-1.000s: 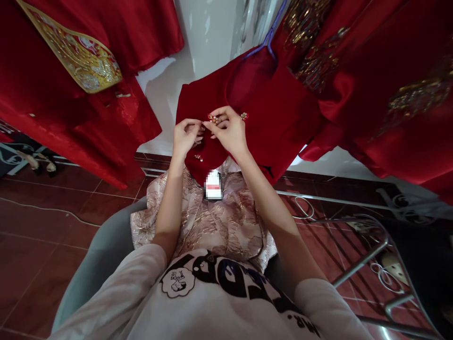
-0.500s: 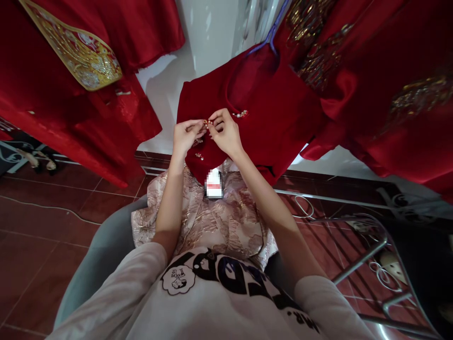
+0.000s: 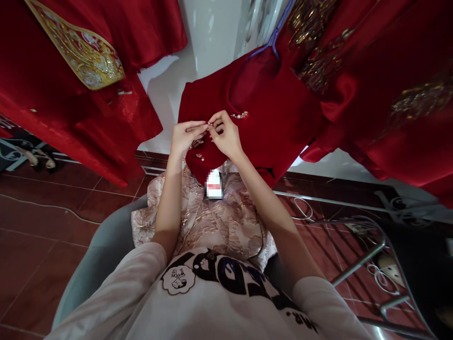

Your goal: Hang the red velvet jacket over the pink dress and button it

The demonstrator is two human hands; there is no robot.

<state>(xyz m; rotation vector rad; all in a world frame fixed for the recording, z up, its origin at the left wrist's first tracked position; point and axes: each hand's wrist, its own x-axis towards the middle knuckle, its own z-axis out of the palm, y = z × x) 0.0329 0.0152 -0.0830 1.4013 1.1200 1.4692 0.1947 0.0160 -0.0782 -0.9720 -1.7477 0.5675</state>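
Note:
A dark red garment [image 3: 276,113] hangs from a purple hanger [image 3: 273,41], its lower part reaching over my lap. My left hand [image 3: 187,134] and my right hand [image 3: 225,135] meet over its left side, fingertips pinched together at a small beaded fastening [image 3: 210,124]. Most of that fastening is hidden by the fingers. Just right of my right hand, a pearl-beaded closure [image 3: 240,115] sits at the neckline. Below my left hand, another beaded ornament [image 3: 200,157] lies on the red cloth.
Shiny pink-gold brocade [image 3: 219,226] covers my lap, with a phone [image 3: 214,185] on it. Red embroidered garments [image 3: 141,33] hang on both sides. A metal-framed chair [image 3: 364,259] stands at right, and a white cable [image 3: 53,208] crosses the tiled floor.
My left fingertips have closed further over the beaded fastening, so less of it shows. Both hands stay in nearly the same place, and the view has shifted slightly.

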